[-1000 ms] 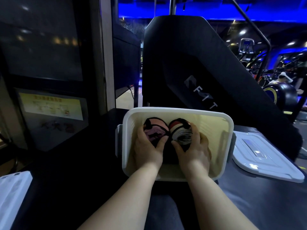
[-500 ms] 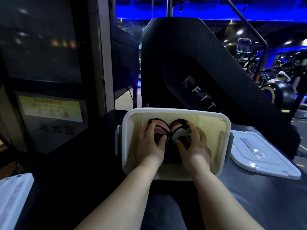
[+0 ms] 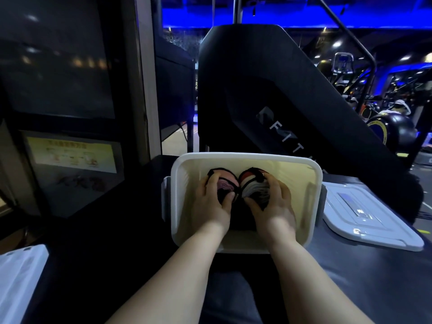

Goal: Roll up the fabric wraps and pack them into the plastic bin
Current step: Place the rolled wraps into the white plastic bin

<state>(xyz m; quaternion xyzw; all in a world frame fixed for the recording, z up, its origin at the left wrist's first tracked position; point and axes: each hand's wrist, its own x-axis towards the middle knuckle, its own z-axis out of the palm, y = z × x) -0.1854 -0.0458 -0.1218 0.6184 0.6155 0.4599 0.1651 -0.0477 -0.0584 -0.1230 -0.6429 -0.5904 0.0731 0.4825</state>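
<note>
Pink fabric roll (image 3: 224,184) gripped in your left hand (image 3: 214,203), red-white fabric roll (image 3: 254,189) in your right hand (image 3: 274,209): press both down evenly.

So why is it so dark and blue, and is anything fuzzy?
Head view: a dim room, blue ceiling lights glowing on top; the white rectangular plastic bin is brightest; the wide lens bends the edges; the right hand and the bin's right wall look slightly smeared.
</note>
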